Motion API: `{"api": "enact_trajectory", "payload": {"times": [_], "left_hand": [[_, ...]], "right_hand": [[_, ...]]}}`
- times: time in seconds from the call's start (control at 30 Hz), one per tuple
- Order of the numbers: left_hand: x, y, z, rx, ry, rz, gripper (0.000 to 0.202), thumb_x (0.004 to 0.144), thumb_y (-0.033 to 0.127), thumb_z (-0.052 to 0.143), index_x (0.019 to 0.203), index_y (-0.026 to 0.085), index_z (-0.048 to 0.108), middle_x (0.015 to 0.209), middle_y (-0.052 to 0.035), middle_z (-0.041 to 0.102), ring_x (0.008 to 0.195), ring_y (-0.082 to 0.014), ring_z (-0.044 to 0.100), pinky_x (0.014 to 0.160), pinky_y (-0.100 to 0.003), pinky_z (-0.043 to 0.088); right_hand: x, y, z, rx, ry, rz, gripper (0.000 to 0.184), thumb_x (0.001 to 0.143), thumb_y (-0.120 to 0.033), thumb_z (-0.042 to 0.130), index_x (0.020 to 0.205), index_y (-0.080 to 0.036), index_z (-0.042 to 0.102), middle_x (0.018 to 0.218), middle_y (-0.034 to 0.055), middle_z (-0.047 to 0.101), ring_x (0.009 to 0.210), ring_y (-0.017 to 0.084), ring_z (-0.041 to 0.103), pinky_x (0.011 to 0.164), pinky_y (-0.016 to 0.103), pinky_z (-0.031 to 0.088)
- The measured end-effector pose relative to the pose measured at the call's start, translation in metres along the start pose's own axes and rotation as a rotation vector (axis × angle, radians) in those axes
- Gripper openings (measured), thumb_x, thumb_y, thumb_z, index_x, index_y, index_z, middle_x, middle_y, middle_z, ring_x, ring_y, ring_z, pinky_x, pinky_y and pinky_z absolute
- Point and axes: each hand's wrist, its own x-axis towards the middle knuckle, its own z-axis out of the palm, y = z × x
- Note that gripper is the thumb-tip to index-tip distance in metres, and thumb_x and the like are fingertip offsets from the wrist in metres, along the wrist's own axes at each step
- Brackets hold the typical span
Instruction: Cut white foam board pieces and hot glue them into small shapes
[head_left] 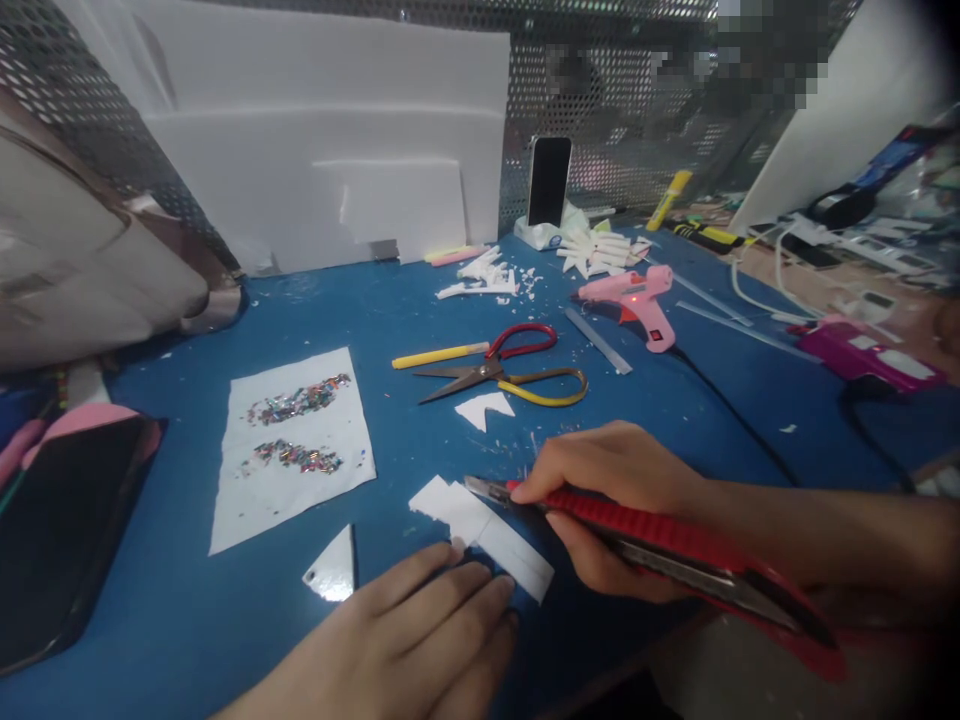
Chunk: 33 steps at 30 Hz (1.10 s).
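My right hand (611, 490) grips a red utility knife (645, 540). Its blade is out, with the tip just above or touching the upper edge of a white strip of board (487, 530); I cannot tell which. Flat on the table, my left hand (405, 635) has its fingertips pressed along the strip's lower edge. Thin lines run across the strip. A white wedge-shaped piece (332, 570) with a small dark dot lies left of my left hand. Beyond the strip is a notched white scrap (484, 408), close to open scissors (495, 370) with one red and one yellow handle.
A paper sheet (292, 490) with two glitter piles lies left. A pink glue gun (634, 300) trails its black cable past my right arm. White scraps (487, 275), a leaning phone (550, 182) and white boards (322, 80) stand at the back. A dark phone (67, 530) lies far left.
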Motion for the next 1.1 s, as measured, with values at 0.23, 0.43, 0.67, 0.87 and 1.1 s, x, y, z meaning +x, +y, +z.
{"api": "enact_trajectory", "payload": {"times": [0.23,0.43,0.67,0.87,1.1], "left_hand": [[-0.007,-0.007,-0.005,0.063,0.076,-0.138,0.036,0.101,0.013,0.035,0.11,0.015,0.069,0.108,-0.0035,0.072,0.105,-0.019,0.062,0.111,-0.038,0.03],[-0.007,-0.014,-0.007,0.05,0.023,-0.172,0.033,0.099,0.014,0.04,0.119,0.013,0.066,0.121,-0.0081,0.068,0.11,-0.0241,0.062,0.099,-0.041,0.045],[-0.008,-0.014,-0.005,0.046,-0.001,-0.166,0.034,0.098,0.014,0.04,0.123,0.013,0.063,0.12,-0.0079,0.069,0.11,-0.0243,0.063,0.096,-0.042,0.049],[-0.008,-0.014,-0.004,0.032,-0.009,-0.179,0.034,0.098,0.015,0.042,0.124,0.013,0.063,0.119,-0.0077,0.069,0.11,-0.0255,0.063,0.097,-0.043,0.049],[-0.005,-0.014,-0.005,0.015,-0.007,-0.191,0.033,0.098,0.014,0.043,0.124,0.013,0.063,0.119,-0.008,0.069,0.109,-0.0253,0.064,0.096,-0.043,0.048]], "right_hand": [[-0.016,-0.017,0.0,0.027,0.094,0.107,0.013,0.081,-0.015,0.044,0.09,-0.019,0.053,0.069,-0.0004,0.061,0.054,0.011,0.053,0.052,0.024,0.04],[-0.02,-0.013,0.004,0.126,0.015,0.034,0.018,0.077,-0.013,0.046,0.093,-0.018,0.052,0.062,-0.0033,0.052,0.047,0.009,0.045,0.048,0.023,0.037],[-0.021,-0.014,0.001,0.019,0.058,0.036,0.019,0.077,-0.01,0.045,0.093,-0.017,0.055,0.071,0.0005,0.061,0.056,0.011,0.055,0.052,0.024,0.041],[-0.021,-0.011,0.0,0.031,0.003,-0.026,0.021,0.077,-0.011,0.047,0.096,-0.017,0.054,0.066,-0.0022,0.058,0.052,0.01,0.052,0.051,0.023,0.042],[-0.021,-0.026,0.001,-0.05,0.014,0.103,0.02,0.077,-0.008,0.045,0.092,-0.019,0.052,0.063,-0.0037,0.053,0.053,0.011,0.05,0.054,0.025,0.042]]}}
